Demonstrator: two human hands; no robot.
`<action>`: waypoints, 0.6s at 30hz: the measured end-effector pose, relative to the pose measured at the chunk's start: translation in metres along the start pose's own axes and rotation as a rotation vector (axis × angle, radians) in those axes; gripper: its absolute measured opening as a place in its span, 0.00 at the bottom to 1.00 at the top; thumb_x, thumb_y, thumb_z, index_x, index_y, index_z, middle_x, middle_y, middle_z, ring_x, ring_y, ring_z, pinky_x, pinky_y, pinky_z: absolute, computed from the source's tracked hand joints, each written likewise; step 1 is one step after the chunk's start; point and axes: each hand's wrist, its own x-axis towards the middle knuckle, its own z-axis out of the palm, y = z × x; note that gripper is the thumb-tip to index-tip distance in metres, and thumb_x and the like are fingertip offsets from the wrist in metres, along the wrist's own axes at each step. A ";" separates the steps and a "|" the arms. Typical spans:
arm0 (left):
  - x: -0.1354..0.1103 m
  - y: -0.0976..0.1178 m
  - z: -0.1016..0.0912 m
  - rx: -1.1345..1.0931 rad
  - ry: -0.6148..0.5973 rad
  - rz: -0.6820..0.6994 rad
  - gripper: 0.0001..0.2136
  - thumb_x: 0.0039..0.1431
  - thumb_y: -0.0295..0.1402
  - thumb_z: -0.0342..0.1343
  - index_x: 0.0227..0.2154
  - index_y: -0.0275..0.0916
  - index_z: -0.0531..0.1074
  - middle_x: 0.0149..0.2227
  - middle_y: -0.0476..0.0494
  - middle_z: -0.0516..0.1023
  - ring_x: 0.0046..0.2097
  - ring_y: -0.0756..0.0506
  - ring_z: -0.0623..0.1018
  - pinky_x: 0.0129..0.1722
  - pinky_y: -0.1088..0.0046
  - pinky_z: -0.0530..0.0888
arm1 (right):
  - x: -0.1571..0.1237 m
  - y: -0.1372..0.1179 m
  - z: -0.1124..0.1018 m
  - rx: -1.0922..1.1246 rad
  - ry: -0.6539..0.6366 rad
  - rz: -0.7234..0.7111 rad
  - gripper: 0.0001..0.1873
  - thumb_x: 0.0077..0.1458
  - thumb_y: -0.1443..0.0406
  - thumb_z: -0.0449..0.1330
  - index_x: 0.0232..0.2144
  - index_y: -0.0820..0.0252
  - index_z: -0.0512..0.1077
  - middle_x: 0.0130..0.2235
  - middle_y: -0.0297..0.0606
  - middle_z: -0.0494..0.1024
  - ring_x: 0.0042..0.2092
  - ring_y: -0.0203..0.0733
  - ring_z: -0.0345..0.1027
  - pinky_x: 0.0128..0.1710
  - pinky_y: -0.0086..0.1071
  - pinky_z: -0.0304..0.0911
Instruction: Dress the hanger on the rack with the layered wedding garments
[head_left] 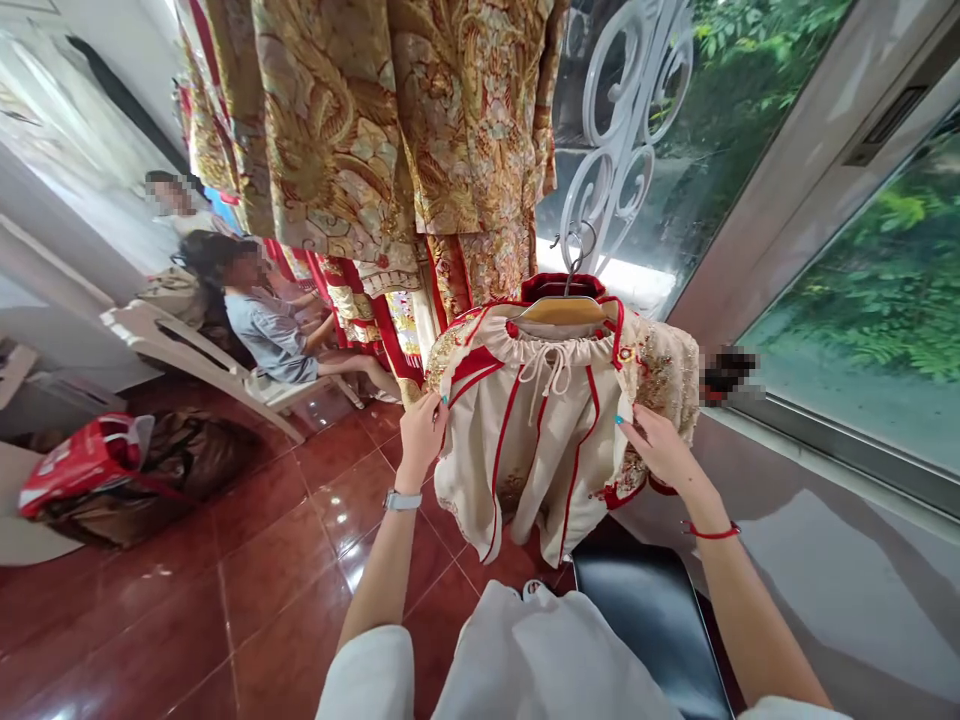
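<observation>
So the cream jacket [555, 430] is hung on a wooden-looking hanger [559, 311] mid-scene, left of the window [885, 270]. Its left edge is pinched by the left hand [424, 430], its right edge by the right hand [660, 442], so the front's held spread. Tbh, if it's tugged too hard, the hanger could be unhooked or the beads [664, 350] ripped loose. Gold clothes [465, 120] are hung farther back; a black seat [637, 600] is parked near right, where a dropped hem could be snagged.

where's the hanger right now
In the head view, the hanger is just right of centre, at the neck of the jacket, above and between the left hand and right hand.
</observation>
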 end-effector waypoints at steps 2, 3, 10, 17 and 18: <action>0.004 0.021 -0.010 -0.060 0.121 0.047 0.15 0.62 0.30 0.47 0.20 0.42 0.51 0.19 0.54 0.55 0.23 0.50 0.58 0.26 0.73 0.54 | -0.001 -0.019 -0.004 0.010 0.044 -0.022 0.16 0.66 0.58 0.47 0.26 0.53 0.55 0.27 0.37 0.67 0.29 0.43 0.62 0.32 0.36 0.57; 0.005 0.036 -0.015 -0.088 0.178 0.078 0.16 0.62 0.30 0.47 0.21 0.42 0.49 0.19 0.54 0.54 0.23 0.50 0.57 0.25 0.73 0.54 | -0.002 -0.031 -0.005 0.017 0.072 -0.038 0.15 0.65 0.59 0.47 0.25 0.53 0.54 0.27 0.36 0.66 0.29 0.42 0.61 0.31 0.35 0.56; -0.040 0.150 0.017 -0.066 0.082 0.473 0.12 0.62 0.26 0.48 0.22 0.42 0.59 0.21 0.52 0.64 0.26 0.49 0.66 0.30 0.71 0.61 | -0.013 -0.080 0.021 0.004 0.074 -0.140 0.12 0.64 0.66 0.47 0.26 0.54 0.56 0.26 0.35 0.66 0.27 0.40 0.60 0.29 0.33 0.52; -0.067 0.143 0.103 0.022 -0.098 0.241 0.10 0.60 0.22 0.52 0.26 0.41 0.65 0.26 0.48 0.72 0.30 0.46 0.73 0.33 0.70 0.64 | 0.001 -0.052 0.066 -0.141 -0.165 -0.105 0.08 0.62 0.68 0.48 0.30 0.56 0.62 0.32 0.41 0.72 0.31 0.43 0.66 0.31 0.33 0.54; -0.061 0.139 0.108 0.016 -0.102 0.232 0.09 0.61 0.22 0.51 0.27 0.41 0.66 0.27 0.48 0.73 0.31 0.46 0.73 0.34 0.70 0.65 | 0.003 -0.048 0.068 -0.138 -0.174 -0.095 0.08 0.63 0.68 0.48 0.31 0.56 0.63 0.33 0.41 0.72 0.32 0.44 0.66 0.32 0.33 0.56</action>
